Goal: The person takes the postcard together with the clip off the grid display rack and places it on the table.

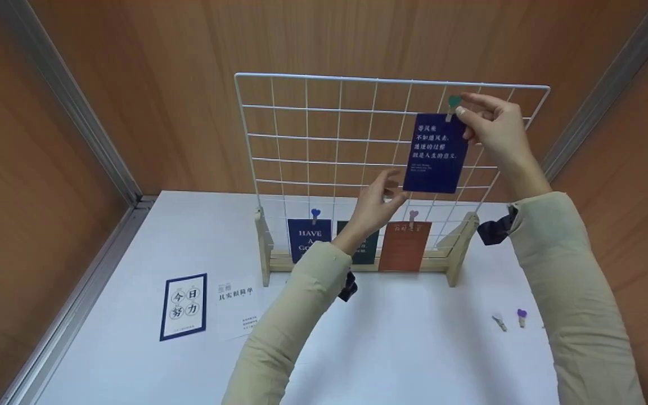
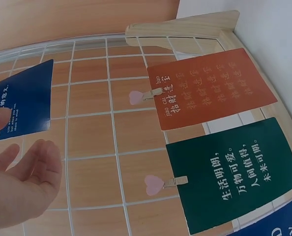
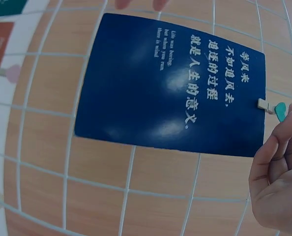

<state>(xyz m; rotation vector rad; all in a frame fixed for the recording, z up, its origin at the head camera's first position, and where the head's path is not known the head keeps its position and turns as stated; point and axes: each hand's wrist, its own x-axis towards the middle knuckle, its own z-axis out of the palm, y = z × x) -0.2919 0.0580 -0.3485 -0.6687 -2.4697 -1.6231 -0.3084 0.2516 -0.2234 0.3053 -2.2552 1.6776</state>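
Right hand [image 1: 495,126] pinches the green clip [image 1: 454,102] atop this blue card [image 1: 435,157]; left hand [image 1: 373,207], relaxed, hovers near its bottom-left corner.

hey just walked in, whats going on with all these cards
Someone is putting cards up on a wire grid. Their right hand is at the green heart clip on the top edge of a dark blue card; I can't tell whether it grips the clip. The left hand is near that card's lower corner. Three cards are clipped lower down, including an orange card. Two more cards and two loose clips lie on the table.
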